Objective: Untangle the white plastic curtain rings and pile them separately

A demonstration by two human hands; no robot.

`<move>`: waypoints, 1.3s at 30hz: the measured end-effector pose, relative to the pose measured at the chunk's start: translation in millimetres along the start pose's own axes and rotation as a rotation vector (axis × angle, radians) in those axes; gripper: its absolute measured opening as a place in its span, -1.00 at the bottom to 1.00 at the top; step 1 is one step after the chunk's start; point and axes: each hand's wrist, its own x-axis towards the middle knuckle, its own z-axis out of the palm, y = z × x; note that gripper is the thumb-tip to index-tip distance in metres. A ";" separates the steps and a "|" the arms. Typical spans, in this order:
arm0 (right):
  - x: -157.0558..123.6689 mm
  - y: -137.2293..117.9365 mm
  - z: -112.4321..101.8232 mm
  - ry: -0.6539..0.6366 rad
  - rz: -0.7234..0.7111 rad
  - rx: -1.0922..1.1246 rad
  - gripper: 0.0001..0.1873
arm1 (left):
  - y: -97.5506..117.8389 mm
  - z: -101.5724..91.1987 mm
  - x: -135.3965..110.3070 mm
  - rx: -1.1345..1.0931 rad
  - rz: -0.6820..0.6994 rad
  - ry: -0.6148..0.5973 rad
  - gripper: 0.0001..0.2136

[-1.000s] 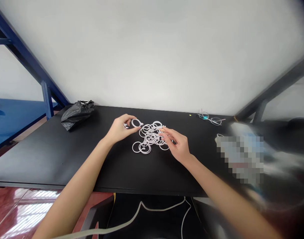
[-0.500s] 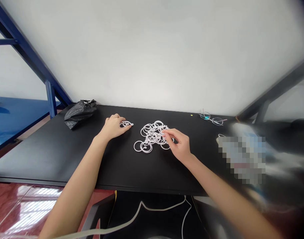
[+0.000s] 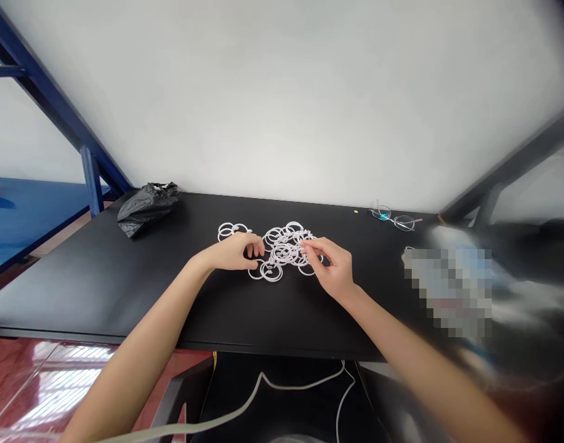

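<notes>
A heap of white plastic rings point(image 3: 286, 253), several with small eyelets, lies mid-table. My left hand point(image 3: 231, 251) is at the heap's left edge, its fingers loosely curled and the thumb apart from them. Nothing shows between them. Just beyond that hand sits a smaller group of white rings point(image 3: 226, 229), partly covered by it. On the right side of the heap, my right hand point(image 3: 330, 263) pinches a white ring between thumb and forefinger; the fingers partly hide it.
A black plastic bag point(image 3: 148, 206) rests at the table's back left. Eyeglasses point(image 3: 393, 219) lie at the back right. Clear plastic packaging point(image 3: 517, 301), blurred, is at the right. A pale cable point(image 3: 236, 413) hangs in front of the black table point(image 3: 101, 289).
My left hand has left the small group of rings and moved right and slightly nearer, to the heap. The right hand keeps its place.
</notes>
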 end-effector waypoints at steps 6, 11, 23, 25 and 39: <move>0.1 -1.1 -0.2 0.002 0.003 -0.008 -0.83 | -1.9 8.2 4.2 0.028 -0.009 0.012 -0.82; 1.1 -2.6 -0.5 0.003 0.000 -0.018 -0.83 | 4.0 12.0 5.9 0.042 0.016 0.056 -0.81; 0.7 -4.0 1.3 -0.039 -0.032 0.035 -0.85 | 12.5 11.5 9.5 -0.492 -0.019 0.411 -0.81; -0.2 -4.7 3.0 -0.126 -0.071 0.079 -0.80 | 18.7 19.6 11.9 -0.644 -0.039 0.348 -0.78; -9.3 -9.9 11.9 -0.023 -0.025 0.108 -0.84 | 34.6 35.6 14.0 -0.784 0.005 0.269 -0.75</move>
